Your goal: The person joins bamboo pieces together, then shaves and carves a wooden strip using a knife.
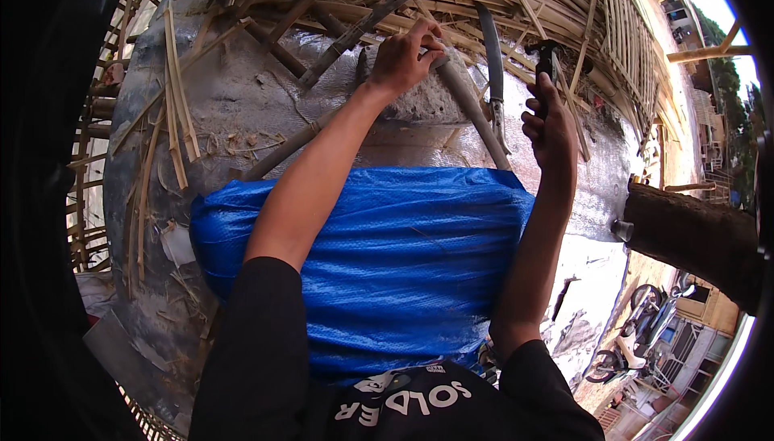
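A black sleeved shirt (266,360) with white lettering fills the lower centre, above it one blue woven plastic tarp (403,255). At upper centre the left hand (403,58) clasps one grey bamboo pole (472,110). At upper right the right hand (548,122) grips the dark handle of one curved-bladed knife (492,58). Two motorbikes (637,336) stand lower right.

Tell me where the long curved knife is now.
In the head view the curved knife lies on the grey sheet, upper right of centre, between the left hand and right hand.
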The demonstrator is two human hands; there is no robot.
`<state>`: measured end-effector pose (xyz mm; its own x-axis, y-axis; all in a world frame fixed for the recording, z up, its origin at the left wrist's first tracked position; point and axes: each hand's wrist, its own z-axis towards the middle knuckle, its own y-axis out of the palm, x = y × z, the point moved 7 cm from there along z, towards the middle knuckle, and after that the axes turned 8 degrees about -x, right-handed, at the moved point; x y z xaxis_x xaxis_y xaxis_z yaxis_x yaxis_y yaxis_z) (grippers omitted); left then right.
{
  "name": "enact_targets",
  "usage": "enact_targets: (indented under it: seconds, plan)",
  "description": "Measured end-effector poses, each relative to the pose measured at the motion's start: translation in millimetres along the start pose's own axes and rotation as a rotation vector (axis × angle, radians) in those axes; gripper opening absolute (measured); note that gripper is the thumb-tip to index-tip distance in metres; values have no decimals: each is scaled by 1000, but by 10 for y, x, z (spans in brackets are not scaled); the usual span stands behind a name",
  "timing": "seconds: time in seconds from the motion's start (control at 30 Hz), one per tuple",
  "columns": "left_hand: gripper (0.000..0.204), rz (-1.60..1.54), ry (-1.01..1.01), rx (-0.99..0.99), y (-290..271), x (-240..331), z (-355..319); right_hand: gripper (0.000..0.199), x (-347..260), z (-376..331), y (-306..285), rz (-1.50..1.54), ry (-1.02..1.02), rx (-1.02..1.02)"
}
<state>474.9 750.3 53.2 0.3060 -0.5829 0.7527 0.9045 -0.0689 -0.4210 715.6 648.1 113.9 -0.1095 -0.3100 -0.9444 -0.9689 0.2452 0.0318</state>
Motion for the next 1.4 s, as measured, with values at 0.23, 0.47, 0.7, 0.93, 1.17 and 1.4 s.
enact_targets:
  seconds: [0.23, 0.47, 0.7, 0.93, 1.17, 1.4]
  plan:
    - [35, 41, -13, -20, 1, 54, -77, 50, 288, -234, 902, -449, -8, -69]
    - [35, -33, -27, 2, -106, -48, -132, 49, 268, -254, 1072, -508, -206, -32]
    - [34, -66, -25, 47, -156, -112, -135, 50, 414, -127, 1009, -545, -152, -3]
    - [34, -42, -69, 20, -133, -136, -26, 47, 388, 14, 1007, -561, -151, -67]
    - [35, 32, -90, 4, -81, -139, -102, 47, 382, -62, 996, -629, -227, -7]
    - [36, 19, -69, -34, -7, -116, -116, 51, 341, -167, 911, -636, -269, 72]
